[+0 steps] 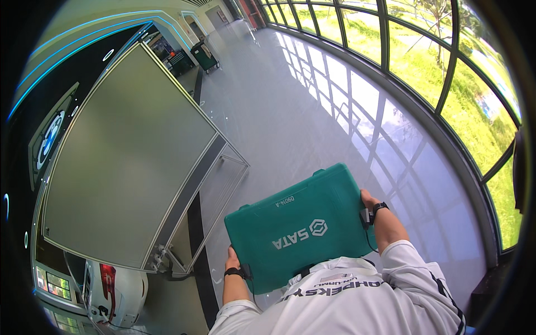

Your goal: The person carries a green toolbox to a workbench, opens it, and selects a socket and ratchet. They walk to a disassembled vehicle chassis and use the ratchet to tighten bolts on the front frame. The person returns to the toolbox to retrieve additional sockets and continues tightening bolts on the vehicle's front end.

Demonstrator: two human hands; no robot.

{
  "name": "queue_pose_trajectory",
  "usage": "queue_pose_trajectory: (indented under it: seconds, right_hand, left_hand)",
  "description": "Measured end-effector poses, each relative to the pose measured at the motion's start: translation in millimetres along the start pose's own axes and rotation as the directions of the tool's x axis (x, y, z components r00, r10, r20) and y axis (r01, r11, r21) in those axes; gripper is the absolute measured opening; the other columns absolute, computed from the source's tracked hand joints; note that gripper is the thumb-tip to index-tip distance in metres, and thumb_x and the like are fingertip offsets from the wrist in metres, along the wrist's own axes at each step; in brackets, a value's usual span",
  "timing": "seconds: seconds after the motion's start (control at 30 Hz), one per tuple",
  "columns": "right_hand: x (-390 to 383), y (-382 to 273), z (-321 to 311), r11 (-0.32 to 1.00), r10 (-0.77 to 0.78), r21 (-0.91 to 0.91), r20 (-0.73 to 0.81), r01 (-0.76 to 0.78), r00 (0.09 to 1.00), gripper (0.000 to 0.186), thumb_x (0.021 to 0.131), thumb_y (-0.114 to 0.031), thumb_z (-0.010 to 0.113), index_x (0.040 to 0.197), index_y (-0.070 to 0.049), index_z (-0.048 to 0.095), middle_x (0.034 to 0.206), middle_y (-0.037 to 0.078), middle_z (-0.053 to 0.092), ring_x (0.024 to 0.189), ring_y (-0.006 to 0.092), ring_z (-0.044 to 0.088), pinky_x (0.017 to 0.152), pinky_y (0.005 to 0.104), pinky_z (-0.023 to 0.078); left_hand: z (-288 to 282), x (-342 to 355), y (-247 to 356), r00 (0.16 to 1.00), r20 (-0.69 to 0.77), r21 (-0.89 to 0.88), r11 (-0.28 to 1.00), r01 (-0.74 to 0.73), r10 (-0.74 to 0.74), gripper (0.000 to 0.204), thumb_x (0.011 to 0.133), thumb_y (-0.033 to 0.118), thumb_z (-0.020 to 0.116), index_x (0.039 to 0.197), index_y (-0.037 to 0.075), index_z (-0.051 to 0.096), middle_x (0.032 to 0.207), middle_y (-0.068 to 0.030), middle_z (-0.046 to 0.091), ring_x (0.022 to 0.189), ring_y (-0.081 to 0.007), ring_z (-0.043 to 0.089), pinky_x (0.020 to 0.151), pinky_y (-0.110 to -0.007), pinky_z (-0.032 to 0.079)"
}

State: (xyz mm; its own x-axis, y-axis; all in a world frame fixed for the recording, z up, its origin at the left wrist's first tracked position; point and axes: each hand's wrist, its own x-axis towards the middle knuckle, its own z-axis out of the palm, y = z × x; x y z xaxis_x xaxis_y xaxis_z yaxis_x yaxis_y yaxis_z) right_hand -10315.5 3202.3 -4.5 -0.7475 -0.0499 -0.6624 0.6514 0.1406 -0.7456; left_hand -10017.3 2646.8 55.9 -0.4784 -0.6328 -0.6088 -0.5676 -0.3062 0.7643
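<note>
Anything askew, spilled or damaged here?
Nothing looks spilled or damaged. One mild oddity: the green case, held between the left hand and right hand, shows its white lettering upside down to the wearer.

To your left: one large grey panel (128,162) in a pale metal frame; past its lower edge, one white vehicle (131,296) with a red tail lamp (107,282); one dark wall bearing a round emblem (51,139). Ahead of you: one glossy grey floor (262,111), patched with sunlight, and one dark green wheeled cart (204,57) near a blue-lit arch (106,20). To your right: black-framed windows (385,33), grass (363,28) beyond.
</note>
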Motion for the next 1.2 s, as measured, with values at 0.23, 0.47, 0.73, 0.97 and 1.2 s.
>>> queue_pose_trajectory:
  seconds: [0.23, 0.47, 0.73, 0.97, 1.2]
  right_hand:
    - [164, -152, -30, 0.992, 0.111, -0.055, -0.013, -0.112, 0.994, 0.054, 0.094, -0.036, 0.029, 0.12, 0.003, 0.055, 0.123, 0.02, 0.057, 0.107, 0.0293, 0.056, 0.092, 0.0439, 0.044]
    - [341, -339, 5, 0.997, 0.072, -0.04, 0.11, -0.068, 0.991, 0.055, 0.094, -0.038, 0.029, 0.121, 0.003, 0.054, 0.124, 0.02, 0.056, 0.108, 0.0294, 0.056, 0.093, 0.0438, 0.044]
    - [564, -548, 28, 0.987, 0.074, -0.149, 0.152, -0.052, 0.986, 0.057, 0.094, -0.04, 0.028, 0.123, 0.003, 0.052, 0.125, 0.02, 0.055, 0.109, 0.0295, 0.055, 0.094, 0.0437, 0.043]
    - [742, -750, 109, 0.977, 0.028, -0.213, 0.262, 0.029, 0.965, 0.059, 0.094, -0.042, 0.028, 0.125, 0.003, 0.051, 0.126, 0.02, 0.054, 0.11, 0.0296, 0.055, 0.095, 0.0436, 0.043]
    - [912, -904, 123, 0.972, 0.065, -0.233, 0.154, -0.028, 0.986, 0.061, 0.094, -0.043, 0.028, 0.126, 0.004, 0.05, 0.128, 0.02, 0.054, 0.111, 0.0297, 0.054, 0.096, 0.0435, 0.042]
  left_hand:
    - [177, 116, 202, 0.972, 0.233, 0.012, 1.0, 0.007, -0.009, 0.083, 0.079, 0.072, 0.042, 0.117, 0.001, 0.058, 0.114, -0.0145, 0.06, 0.102, -0.0298, 0.055, 0.088, -0.039, 0.043]
    - [257, 270, 318, 1.0, 0.013, 0.189, 0.982, 0.021, -0.024, 0.072, 0.086, 0.065, 0.036, 0.112, 0.003, 0.06, 0.109, -0.0132, 0.063, 0.099, -0.0285, 0.056, 0.087, -0.038, 0.043]
    - [418, 361, 489, 0.995, -0.097, 0.08, 0.996, 0.027, -0.019, 0.068, 0.084, 0.064, 0.042, 0.107, 0.003, 0.062, 0.099, -0.0115, 0.065, 0.088, -0.0262, 0.059, 0.079, -0.034, 0.047]
    - [487, 582, 574, 0.995, -0.089, -0.347, 0.938, 0.001, -0.034, 0.067, 0.083, 0.062, 0.046, 0.106, 0.001, 0.062, 0.097, -0.0139, 0.065, 0.086, -0.0288, 0.059, 0.081, -0.037, 0.047]
    - [602, 710, 766, 0.966, -0.019, 0.671, 0.72, -0.179, 0.259, 0.061, 0.091, 0.06, 0.035, 0.125, 0.011, 0.05, 0.117, -0.0228, 0.058, 0.108, -0.0339, 0.056, 0.093, -0.042, 0.041]
